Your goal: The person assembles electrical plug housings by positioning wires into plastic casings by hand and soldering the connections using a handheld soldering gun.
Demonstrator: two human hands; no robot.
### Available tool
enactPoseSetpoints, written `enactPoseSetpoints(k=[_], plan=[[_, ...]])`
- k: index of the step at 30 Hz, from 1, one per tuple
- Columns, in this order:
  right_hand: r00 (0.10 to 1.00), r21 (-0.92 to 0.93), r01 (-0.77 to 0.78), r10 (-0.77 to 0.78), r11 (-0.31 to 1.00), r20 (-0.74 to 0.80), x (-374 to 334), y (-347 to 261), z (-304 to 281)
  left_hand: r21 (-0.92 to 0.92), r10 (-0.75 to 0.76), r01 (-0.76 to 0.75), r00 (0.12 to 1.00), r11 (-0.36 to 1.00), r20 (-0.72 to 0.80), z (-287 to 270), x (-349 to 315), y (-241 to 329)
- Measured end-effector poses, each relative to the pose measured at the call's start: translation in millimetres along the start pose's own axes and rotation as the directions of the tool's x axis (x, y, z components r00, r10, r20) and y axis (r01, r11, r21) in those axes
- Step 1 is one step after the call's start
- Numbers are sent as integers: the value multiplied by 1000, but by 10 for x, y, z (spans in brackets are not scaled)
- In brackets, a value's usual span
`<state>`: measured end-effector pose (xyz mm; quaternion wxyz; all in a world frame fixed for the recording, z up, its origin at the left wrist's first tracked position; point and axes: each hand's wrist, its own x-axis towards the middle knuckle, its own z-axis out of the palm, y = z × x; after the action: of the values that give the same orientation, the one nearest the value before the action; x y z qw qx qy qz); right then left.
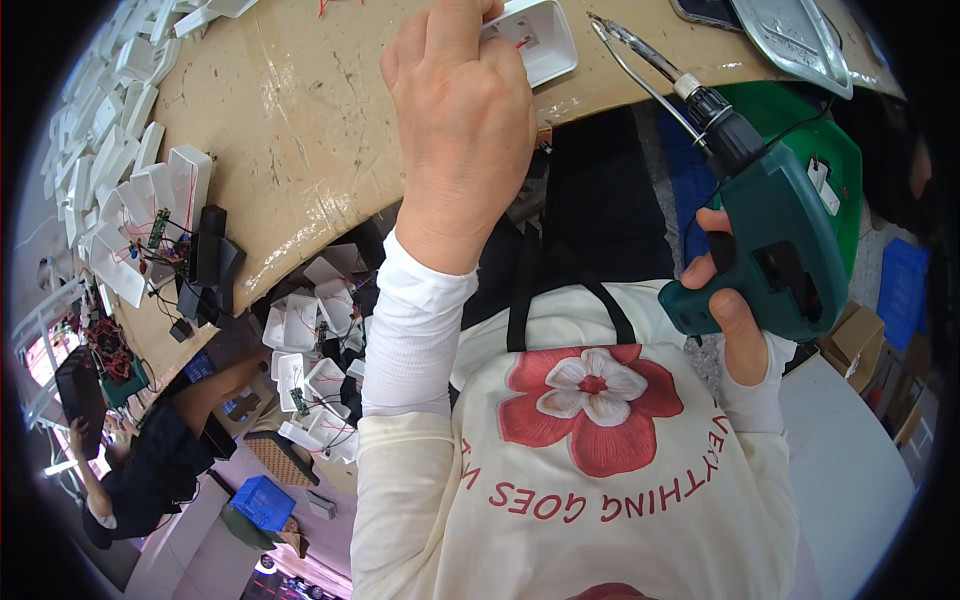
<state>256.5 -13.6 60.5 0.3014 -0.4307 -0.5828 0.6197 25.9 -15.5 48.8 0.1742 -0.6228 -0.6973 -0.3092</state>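
Soldering gun (pixel 790 240), green, gripped in right hand (pixel 740 325), fingers (pixel 700 272) wrapped round it, metal tip (pixel 600 22) just right of open white box (pixel 550 45) at counter (pixel 290 130) edge, left hand (pixel 465 140) over box's left side, fingertips hidden, can't tell if grasping.

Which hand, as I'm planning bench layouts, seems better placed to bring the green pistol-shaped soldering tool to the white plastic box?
Probably the right hand: it grips the green pistol-shaped tool, its metal tip appearing right of the white box. The left hand covers the box's left part.
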Motion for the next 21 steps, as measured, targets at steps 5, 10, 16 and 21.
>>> enactPoseSetpoints(k=[5, 10, 16, 21], plan=[[999, 18, 10, -11, 1000, 31, -20, 6, 9, -355, 80, -380, 771, 854, -632, 496, -28, -263], [992, -35, -72, 75, 997, 101, -30, 0, 13, -221, 87, -167, 940, 961, -331, 360, -8, -168], [990, -56, -67, 73, 996, 122, 22, 64, 18, -393, 68, -354, 810, 849, -582, 494, -16, -224], [988, -76, -71, 81, 995, 129, 56, 79, 39, -393, 66, -381, 783, 837, -619, 512, -5, -222]])
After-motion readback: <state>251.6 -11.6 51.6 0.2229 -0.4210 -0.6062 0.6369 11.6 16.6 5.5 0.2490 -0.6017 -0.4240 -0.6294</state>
